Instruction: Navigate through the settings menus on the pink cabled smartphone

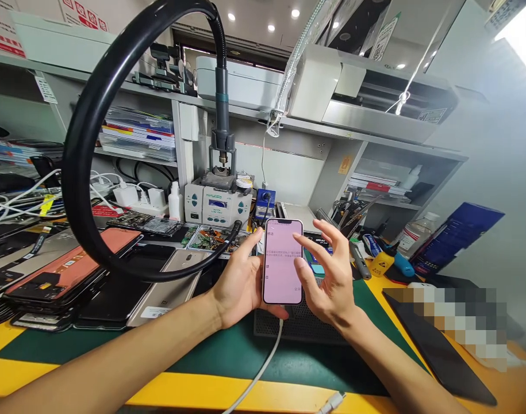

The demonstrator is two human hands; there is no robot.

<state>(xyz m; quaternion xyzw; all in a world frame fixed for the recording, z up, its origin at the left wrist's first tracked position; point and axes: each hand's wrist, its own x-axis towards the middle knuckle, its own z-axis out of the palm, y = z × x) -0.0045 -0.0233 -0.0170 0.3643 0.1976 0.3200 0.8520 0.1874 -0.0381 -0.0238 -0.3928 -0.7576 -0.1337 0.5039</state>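
A smartphone [282, 282] with a lit pinkish screen and lines of text stands upright in my left hand [242, 282]. The thumb lies along its left edge, and a little finger shows under its bottom. My right hand [329, 276] is at the phone's right side, fingers apart, with the index fingertip over the upper right of the screen; whether it touches the glass I cannot tell. A white cable [267, 362] runs from below the phone down to the front of the bench. Behind the hands lies a dark perforated pad [271, 325] on a green mat [219, 359].
A thick black hose [75, 132] loops across the left. At the back stands a hot-air station [217, 201]. Stacked phone parts [73, 261] fill the left side. A yellow bottle [382, 261] and a blue box [459, 238] stand to the right. A loose cable plug [331, 402] lies in front.
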